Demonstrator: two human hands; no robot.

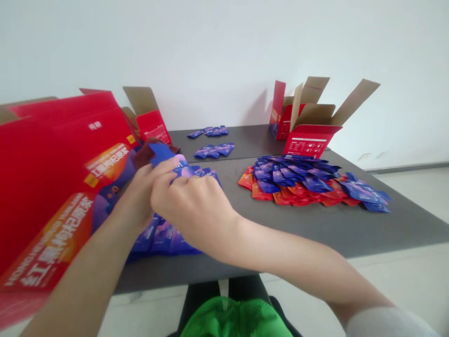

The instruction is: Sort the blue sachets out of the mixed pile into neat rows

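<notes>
My left hand (137,189) and my right hand (196,210) meet left of centre, both closed around blue-purple pouches (161,152) whose upper ends stick out past the fingers. My right hand partly covers the left one, so how many pouches they hold is hidden. Below and behind the hands, more blue-purple pouches (166,238) lie in rows on the dark grey table (242,234). Close by on the left is a big red carton (42,154) with orange and purple print. It is slightly blurred.
Another open red carton (154,125) stands behind the hands. Two small rows of blue pouches (214,150) lie toward the wall. On the right, a heap of blue pouches (291,173) rests over orange-red pouches (298,195), before two open red cartons (307,142).
</notes>
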